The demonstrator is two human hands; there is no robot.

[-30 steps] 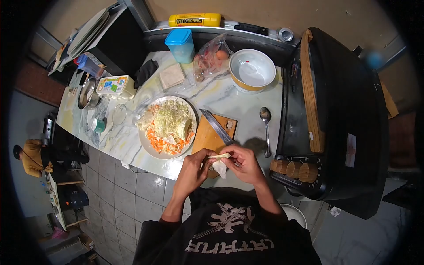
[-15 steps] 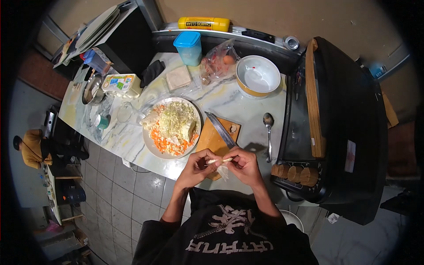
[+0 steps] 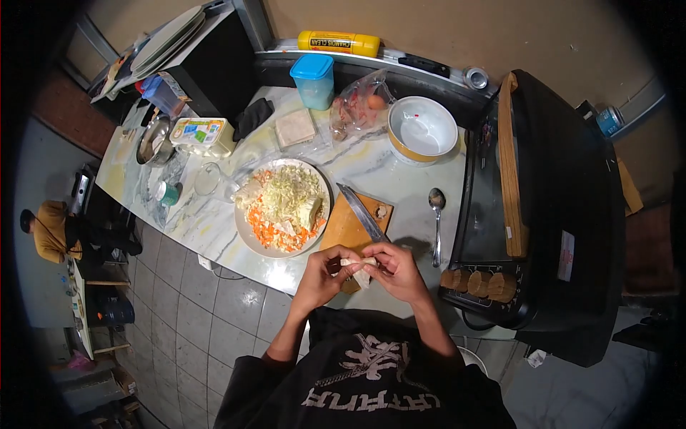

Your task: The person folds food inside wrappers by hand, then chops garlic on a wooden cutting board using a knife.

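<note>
My left hand [image 3: 324, 277] and my right hand [image 3: 394, 272] meet over the front edge of the table, pinching a small pale piece [image 3: 361, 276] between their fingertips. Its lower part hangs down thin and whitish; what it is I cannot make out. Just behind them a knife [image 3: 363, 213] lies on a wooden board [image 3: 341, 227], its handle end close to my right hand. To the left of the board, a round plate [image 3: 251, 243] holds shredded pale cabbage [image 3: 286, 187] and diced orange carrot [image 3: 270, 234].
A spoon [image 3: 436, 225] lies right of the board, beside a black oven [image 3: 557, 214]. Behind are a white bowl [image 3: 423, 129], a plastic bag [image 3: 357, 107], a blue-lidded container [image 3: 313, 80] and a tub [image 3: 202, 136]. A person [image 3: 53, 229] stands far left.
The view has shifted, so the table's things appear slightly lower and further right. Both hands keep hold of the pale piece, with their fingers slightly rearranged around it.
</note>
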